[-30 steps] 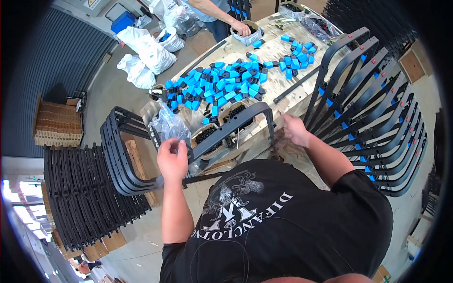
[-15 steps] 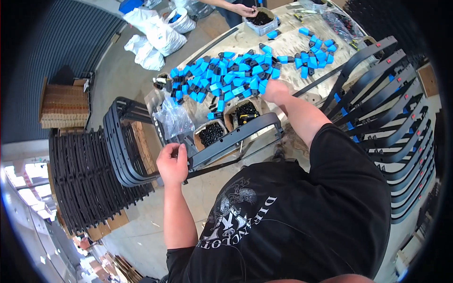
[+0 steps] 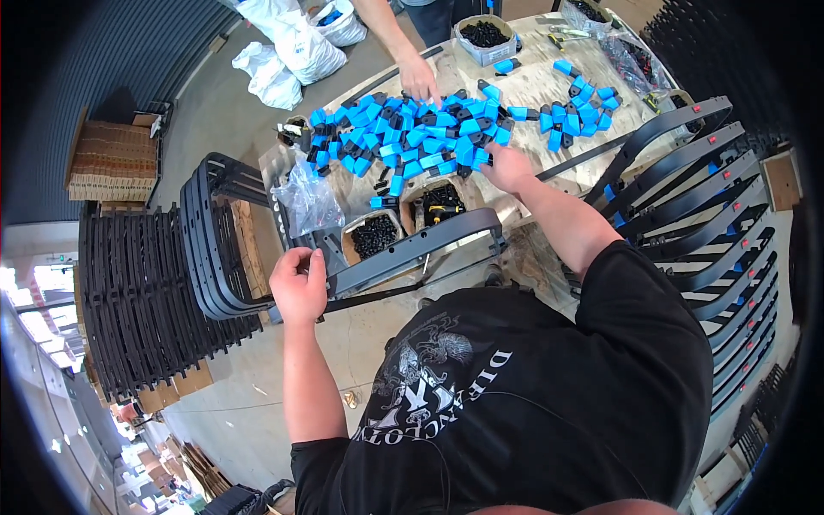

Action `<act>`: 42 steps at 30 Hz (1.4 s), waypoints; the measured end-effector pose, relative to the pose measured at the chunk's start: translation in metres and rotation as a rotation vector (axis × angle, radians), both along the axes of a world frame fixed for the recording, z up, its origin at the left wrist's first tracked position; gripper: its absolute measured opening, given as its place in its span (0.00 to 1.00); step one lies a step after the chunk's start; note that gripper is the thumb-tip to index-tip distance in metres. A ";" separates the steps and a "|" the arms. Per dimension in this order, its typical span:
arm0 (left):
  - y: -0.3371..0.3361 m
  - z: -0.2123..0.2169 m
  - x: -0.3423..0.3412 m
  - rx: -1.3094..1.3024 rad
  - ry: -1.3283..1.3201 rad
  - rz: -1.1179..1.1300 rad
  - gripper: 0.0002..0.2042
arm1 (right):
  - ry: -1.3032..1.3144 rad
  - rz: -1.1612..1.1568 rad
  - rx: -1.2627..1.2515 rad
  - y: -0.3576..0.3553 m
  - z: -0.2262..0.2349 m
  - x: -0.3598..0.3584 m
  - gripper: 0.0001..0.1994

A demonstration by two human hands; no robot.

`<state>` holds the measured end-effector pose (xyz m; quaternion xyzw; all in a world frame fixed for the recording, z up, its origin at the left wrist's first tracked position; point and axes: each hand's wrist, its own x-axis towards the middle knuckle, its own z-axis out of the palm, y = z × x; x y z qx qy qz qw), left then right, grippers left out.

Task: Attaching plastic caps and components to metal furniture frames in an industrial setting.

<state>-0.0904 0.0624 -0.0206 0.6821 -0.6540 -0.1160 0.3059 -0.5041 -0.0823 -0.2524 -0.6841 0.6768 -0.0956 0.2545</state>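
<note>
My left hand (image 3: 299, 287) is closed as a fist around the near end of a dark grey curved frame (image 3: 412, 251) that lies across the table's front edge. My right hand (image 3: 508, 168) reaches forward onto a large pile of small blue plastic parts (image 3: 421, 137) on the plywood table (image 3: 549, 94), fingers down among the nearest pieces. Whether it holds one is hidden. Two open boxes of black screws (image 3: 374, 237) (image 3: 442, 204) sit between the frame and the pile.
Another person's hand (image 3: 419, 79) rests on the far side of the pile, near a tub of black parts (image 3: 485, 34). A clear plastic bag (image 3: 307, 202) lies at the table's left. Stacks of dark frames stand left (image 3: 215, 245) and right (image 3: 704, 206). White sacks (image 3: 292, 47) sit on the floor.
My right hand has moved from the frame's right end up onto the blue parts. My left hand has stayed on the frame's left end. The view has tilted a little.
</note>
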 end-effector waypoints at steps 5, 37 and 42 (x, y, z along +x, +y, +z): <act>0.003 -0.002 0.001 0.004 -0.018 0.006 0.07 | 0.177 -0.016 0.210 -0.004 0.040 0.006 0.25; 0.098 -0.027 -0.088 -0.077 -0.224 -1.219 0.39 | -1.331 -0.251 0.848 0.289 0.168 0.107 0.12; 0.118 -0.068 -0.063 0.205 0.160 -1.038 0.38 | -1.207 -0.321 1.028 0.307 0.158 0.125 0.26</act>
